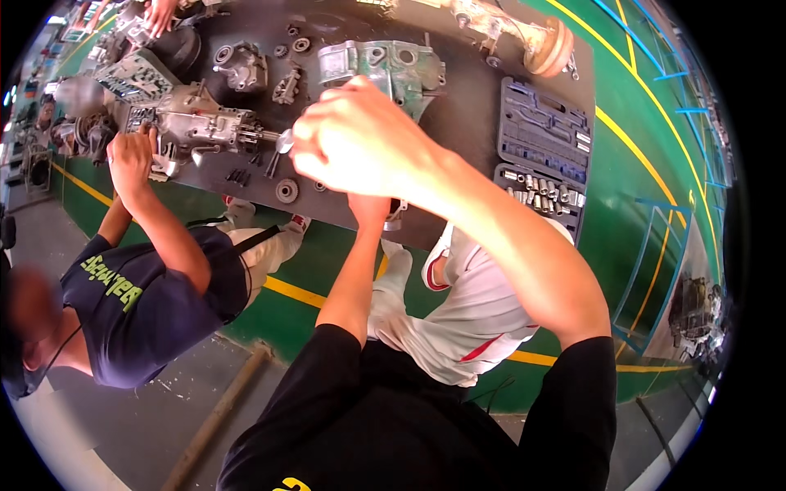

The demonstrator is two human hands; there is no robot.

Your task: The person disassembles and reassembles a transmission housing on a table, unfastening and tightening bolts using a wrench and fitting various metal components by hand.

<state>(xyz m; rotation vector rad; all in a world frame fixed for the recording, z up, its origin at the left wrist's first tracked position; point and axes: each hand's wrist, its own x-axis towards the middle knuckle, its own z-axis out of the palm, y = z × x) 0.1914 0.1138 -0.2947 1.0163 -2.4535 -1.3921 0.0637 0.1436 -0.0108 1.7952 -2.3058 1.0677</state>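
Note:
My right hand [352, 135] is closed and raised over the dark workbench, in front of a greenish cast-metal housing [381, 61]. What its fingers hold, if anything, I cannot make out. Beside its knuckles shows a small shiny metal piece [285, 141]; whether the hand touches it is unclear. My left hand [370, 203] is mostly covered by the right one, so only the wrist area shows and its fingers are hidden. Close by it, at the bench's near edge, a metal part [396, 216] is partly visible. To the left lies a gearbox [201, 123] with a protruding shaft.
A co-worker's hand [131, 159] works at the gearbox's left side; another person's hand [160, 15] is at the far left. A blue socket case [544, 127] lies open at right. A gear [286, 191] sits near the front edge, an axle assembly [524, 37] at the back.

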